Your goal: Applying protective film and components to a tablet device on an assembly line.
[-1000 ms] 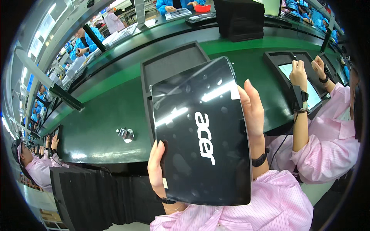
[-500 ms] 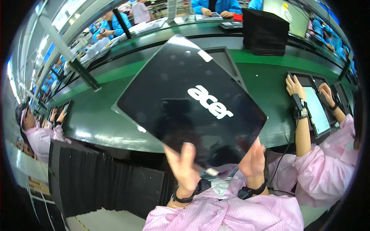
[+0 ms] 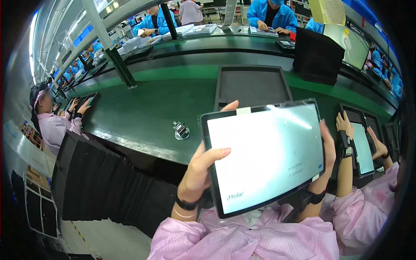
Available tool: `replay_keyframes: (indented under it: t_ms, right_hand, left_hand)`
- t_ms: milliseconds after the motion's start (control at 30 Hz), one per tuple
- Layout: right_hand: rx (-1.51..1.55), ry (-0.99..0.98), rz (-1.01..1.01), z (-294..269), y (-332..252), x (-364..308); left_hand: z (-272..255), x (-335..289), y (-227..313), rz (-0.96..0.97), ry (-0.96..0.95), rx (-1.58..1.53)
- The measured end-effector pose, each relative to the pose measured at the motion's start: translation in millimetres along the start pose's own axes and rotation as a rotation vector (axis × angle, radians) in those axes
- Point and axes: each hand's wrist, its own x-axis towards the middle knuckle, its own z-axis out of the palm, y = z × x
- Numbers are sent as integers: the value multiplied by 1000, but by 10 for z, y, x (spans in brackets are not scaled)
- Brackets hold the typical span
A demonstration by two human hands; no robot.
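A tablet [image 3: 266,151] with a lit, nearly white screen and a black border is held up in front of me, tilted. Clear film covers it and stands out past its edges; a pale tab sticks to the upper edge. My left hand [image 3: 197,169] grips the left side, its thumb lying over the screen's edge and its fingers behind. Along the right side, my right hand [image 3: 328,149] presses against the edge; most of its fingers are hidden behind the tablet. Beyond it on the green bench lies a shallow black tray [image 3: 253,86].
A small clear and metal object [image 3: 180,130] lies on the green bench [image 3: 143,117]. Many black trays [image 3: 99,186] stand in a row at lower left. A black stack [image 3: 318,56] rises at the back right. A co-worker's hands [image 3: 345,125] handle another tablet at right.
The tablet's face, dark with a white logo before, is now bright white. It has come round to a more level angle and moved right and lower; my hands now grip its sides.
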Motion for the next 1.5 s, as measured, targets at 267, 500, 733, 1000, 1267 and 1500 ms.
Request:
replay_keyframes:
  t_ms: [267,500,733,1000,1267,1500]
  right_hand:
    - [464,-156,-127,821,365,9]
    - [130,459,-63,1036,600,114]
    - [371,278,61,700,632,138]
    - [402,340,44,762,696,148]
    - [358,311,78,477,699,152]
    - [-52,813,23,366,736,326]
  left_hand:
    - [359,-131,-336,229,191,-32]
    - [343,-149,-446,43,77,-302]
    - [136,-99,-529,-264,-53,-416]
    - [85,-181,-647,-212,-184,-464]
    - [72,-169,-881,249,-273,-76]
    - [5,-245,-937,326,-120,99]
